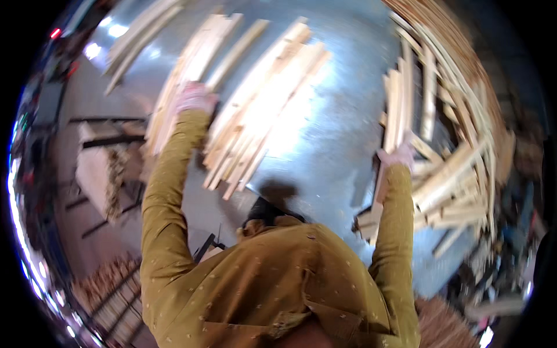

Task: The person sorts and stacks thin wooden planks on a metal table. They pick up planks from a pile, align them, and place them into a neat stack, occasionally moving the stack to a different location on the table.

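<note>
Left hand [196,97]: wood strips [202,51], toward left edge of surface [351,87]; right hand [398,154]: timber pile [445,180], right edge. Finger grasp: blurred, cannot tell. Likely sorting; next needs sure hold.

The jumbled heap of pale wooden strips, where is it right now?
In the head view, the jumbled heap of pale wooden strips lies on the right side of the shiny blue-grey surface, beside the person's right hand.
</note>
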`<action>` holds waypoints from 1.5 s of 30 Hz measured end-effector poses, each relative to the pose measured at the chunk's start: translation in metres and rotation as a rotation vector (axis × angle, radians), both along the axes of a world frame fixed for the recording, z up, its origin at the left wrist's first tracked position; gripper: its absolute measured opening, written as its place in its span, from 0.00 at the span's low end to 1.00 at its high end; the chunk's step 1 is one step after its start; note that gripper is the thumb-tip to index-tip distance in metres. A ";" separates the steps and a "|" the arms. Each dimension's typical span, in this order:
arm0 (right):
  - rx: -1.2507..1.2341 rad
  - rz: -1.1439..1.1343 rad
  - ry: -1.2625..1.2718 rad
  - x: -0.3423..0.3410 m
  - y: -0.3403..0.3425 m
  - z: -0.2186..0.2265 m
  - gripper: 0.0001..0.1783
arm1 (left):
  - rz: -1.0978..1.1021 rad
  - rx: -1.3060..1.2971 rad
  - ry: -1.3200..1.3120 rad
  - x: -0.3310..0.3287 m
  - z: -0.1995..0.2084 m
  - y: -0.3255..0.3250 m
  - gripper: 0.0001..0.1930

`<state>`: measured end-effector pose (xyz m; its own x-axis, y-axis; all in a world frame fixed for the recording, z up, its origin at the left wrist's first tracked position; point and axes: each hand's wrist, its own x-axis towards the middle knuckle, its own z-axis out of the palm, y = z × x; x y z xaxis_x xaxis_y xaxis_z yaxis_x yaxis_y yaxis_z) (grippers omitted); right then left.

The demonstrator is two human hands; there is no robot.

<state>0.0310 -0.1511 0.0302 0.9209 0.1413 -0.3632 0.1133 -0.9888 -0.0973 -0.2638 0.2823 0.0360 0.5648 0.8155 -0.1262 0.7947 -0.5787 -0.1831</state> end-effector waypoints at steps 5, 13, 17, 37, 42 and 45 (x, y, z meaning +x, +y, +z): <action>0.602 -0.040 0.149 0.016 -0.030 -0.014 0.63 | -0.020 0.269 -0.011 -0.004 -0.002 0.011 0.33; 1.744 -0.675 0.776 -0.021 -0.047 -0.060 0.23 | 0.051 -1.926 -0.985 0.059 -0.038 -0.241 0.19; 1.619 -0.614 0.611 -0.037 -0.003 -0.026 0.26 | -0.022 -2.110 -0.660 0.101 0.006 -0.311 0.27; 0.666 -0.289 0.293 -0.100 -0.025 -0.040 0.61 | 0.566 -1.780 -0.831 0.013 -0.012 -0.309 0.28; 0.808 -0.302 0.366 -0.068 -0.046 -0.070 0.56 | 0.327 -0.815 -0.326 0.043 -0.027 -0.292 0.34; 0.625 -0.197 0.194 -0.070 -0.042 -0.067 0.60 | 0.355 -0.942 -0.224 0.041 -0.043 -0.291 0.34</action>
